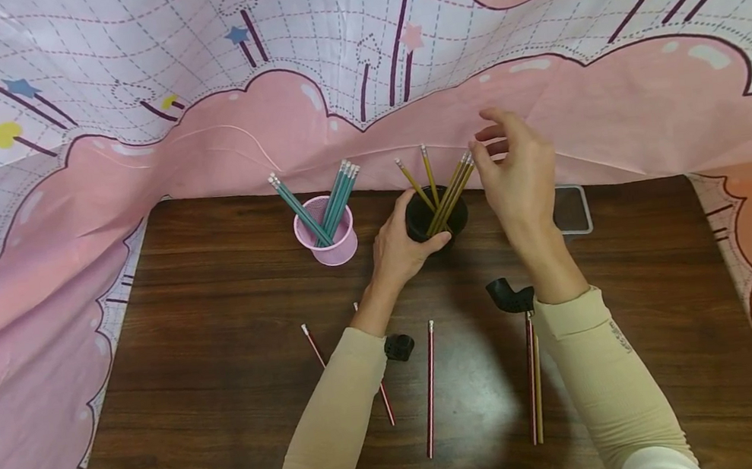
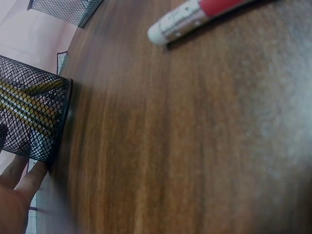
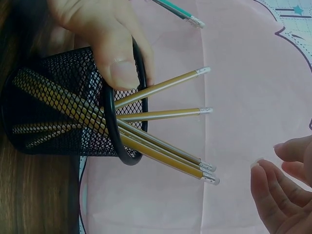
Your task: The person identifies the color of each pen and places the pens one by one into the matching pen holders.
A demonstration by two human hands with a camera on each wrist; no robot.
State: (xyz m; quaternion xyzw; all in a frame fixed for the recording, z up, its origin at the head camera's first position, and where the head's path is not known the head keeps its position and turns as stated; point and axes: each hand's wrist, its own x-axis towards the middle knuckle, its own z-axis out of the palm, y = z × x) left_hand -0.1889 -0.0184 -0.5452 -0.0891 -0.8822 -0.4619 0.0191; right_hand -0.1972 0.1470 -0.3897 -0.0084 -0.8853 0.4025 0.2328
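My left hand grips the black mesh pencil cup, its thumb at the rim. Several yellow pencils stand fanned out in the cup, eraser ends up. My right hand is raised just right of the eraser ends, fingers loosely bent and holding nothing. The right wrist view shows a gap between the right fingertips and the pencils. In the left wrist view, fingers lie against the cup's lower edge.
Left of the black cup stands a pink cup with several teal pencils. Red pencils lie on the dark wooden table, one beside a yellow pencil. A dark, light-framed rectangular thing sits behind the right forearm.
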